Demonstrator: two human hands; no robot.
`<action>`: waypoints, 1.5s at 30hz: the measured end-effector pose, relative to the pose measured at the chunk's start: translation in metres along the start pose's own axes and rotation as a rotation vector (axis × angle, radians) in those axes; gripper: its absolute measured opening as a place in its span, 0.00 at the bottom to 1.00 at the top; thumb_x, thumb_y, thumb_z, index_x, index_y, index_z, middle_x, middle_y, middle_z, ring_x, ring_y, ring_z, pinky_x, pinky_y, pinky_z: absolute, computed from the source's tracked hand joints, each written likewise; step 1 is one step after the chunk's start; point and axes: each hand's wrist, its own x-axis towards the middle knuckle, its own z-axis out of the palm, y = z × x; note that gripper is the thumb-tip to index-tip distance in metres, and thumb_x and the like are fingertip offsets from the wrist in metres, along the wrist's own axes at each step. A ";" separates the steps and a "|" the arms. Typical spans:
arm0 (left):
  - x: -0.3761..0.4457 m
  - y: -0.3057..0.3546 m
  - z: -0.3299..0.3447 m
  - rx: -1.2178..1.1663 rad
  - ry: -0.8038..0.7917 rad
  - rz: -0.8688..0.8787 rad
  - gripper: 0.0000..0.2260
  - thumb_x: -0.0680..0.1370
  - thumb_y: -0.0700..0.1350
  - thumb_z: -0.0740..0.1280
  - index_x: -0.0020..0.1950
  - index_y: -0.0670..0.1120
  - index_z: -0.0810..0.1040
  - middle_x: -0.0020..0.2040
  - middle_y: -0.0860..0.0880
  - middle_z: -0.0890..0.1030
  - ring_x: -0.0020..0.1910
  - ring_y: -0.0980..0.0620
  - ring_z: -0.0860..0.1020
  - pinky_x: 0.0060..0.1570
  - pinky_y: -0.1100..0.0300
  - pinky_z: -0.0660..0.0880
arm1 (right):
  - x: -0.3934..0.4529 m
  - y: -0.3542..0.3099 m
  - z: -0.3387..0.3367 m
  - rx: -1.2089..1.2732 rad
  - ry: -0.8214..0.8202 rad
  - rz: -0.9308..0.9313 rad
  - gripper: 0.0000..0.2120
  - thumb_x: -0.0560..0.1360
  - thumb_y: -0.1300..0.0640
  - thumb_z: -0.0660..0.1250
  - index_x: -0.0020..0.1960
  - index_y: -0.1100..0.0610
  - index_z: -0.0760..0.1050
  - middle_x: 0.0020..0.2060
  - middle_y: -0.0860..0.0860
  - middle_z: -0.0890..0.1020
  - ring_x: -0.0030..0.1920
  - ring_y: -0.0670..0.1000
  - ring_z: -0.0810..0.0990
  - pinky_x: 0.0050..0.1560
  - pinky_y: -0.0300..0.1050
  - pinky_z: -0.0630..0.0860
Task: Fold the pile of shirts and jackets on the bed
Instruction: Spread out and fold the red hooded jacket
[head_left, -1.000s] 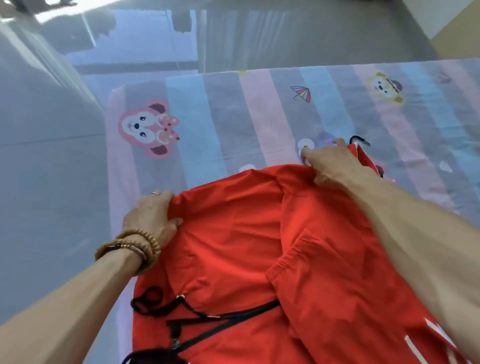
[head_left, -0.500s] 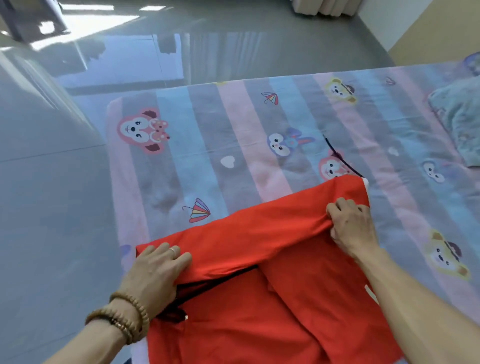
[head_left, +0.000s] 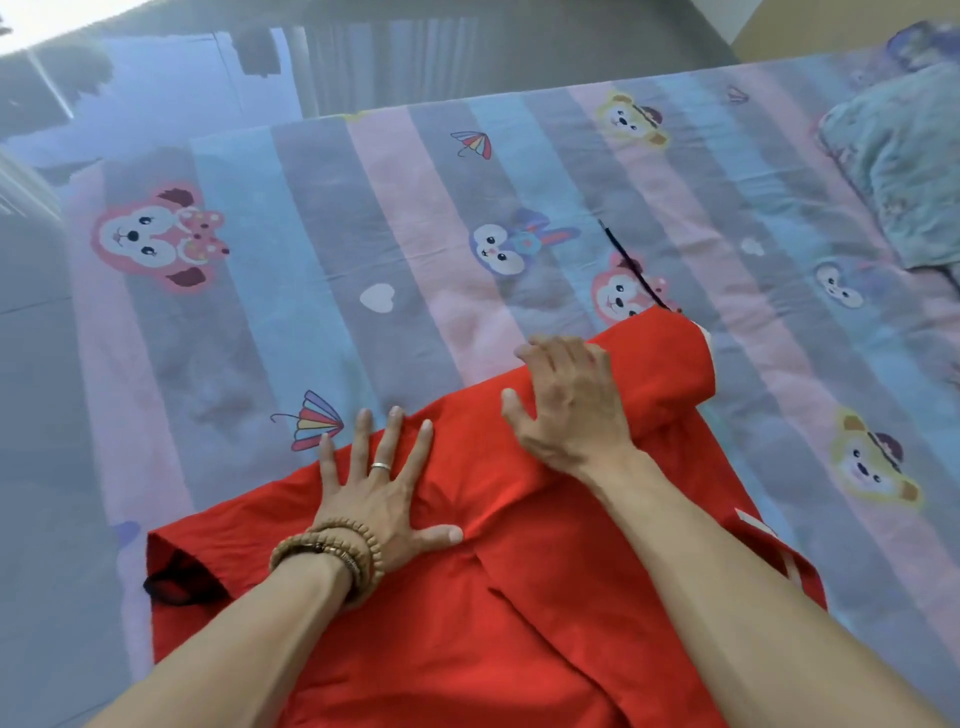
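A red jacket (head_left: 519, 613) lies folded over on the striped cartoon bedsheet (head_left: 415, 234), its far edge running from lower left up to the right. My left hand (head_left: 384, 493), with a ring and bead bracelets, presses flat on the fold with fingers spread. My right hand (head_left: 571, 400) lies palm down on the fold's upper right part, fingers loosely bent over the thick edge. A black drawstring (head_left: 631, 267) trails out from the jacket's far corner. Black lining shows at the left corner (head_left: 174, 577).
A crumpled teal cloth (head_left: 904, 156) sits at the bed's far right. The bed's left and far edges border a glossy grey floor (head_left: 47, 415). Bare sheet stretches beyond the jacket.
Both hands brought the jacket's far edge toward me, making a fold. They have let go of the cloth and now press flat on it, closer together near the middle.
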 end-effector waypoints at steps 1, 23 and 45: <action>0.002 -0.003 0.003 -0.018 -0.012 -0.003 0.54 0.51 0.84 0.43 0.66 0.63 0.20 0.72 0.53 0.23 0.67 0.45 0.19 0.56 0.42 0.17 | 0.004 -0.010 0.010 0.015 -0.109 -0.048 0.26 0.71 0.42 0.59 0.62 0.57 0.75 0.63 0.56 0.77 0.64 0.58 0.73 0.65 0.59 0.67; -0.021 -0.024 0.000 -0.003 -0.044 0.061 0.51 0.60 0.81 0.50 0.71 0.62 0.25 0.74 0.54 0.26 0.71 0.49 0.23 0.68 0.39 0.26 | -0.007 0.031 0.010 -0.032 -0.552 0.602 0.34 0.80 0.39 0.53 0.80 0.55 0.50 0.79 0.56 0.50 0.79 0.55 0.49 0.77 0.56 0.49; -0.091 0.068 -0.006 0.007 0.215 0.248 0.29 0.68 0.50 0.71 0.67 0.45 0.72 0.62 0.41 0.74 0.59 0.40 0.75 0.52 0.47 0.74 | -0.229 0.011 -0.064 -0.057 -0.676 0.364 0.31 0.71 0.51 0.51 0.73 0.55 0.68 0.74 0.57 0.68 0.73 0.56 0.68 0.68 0.57 0.70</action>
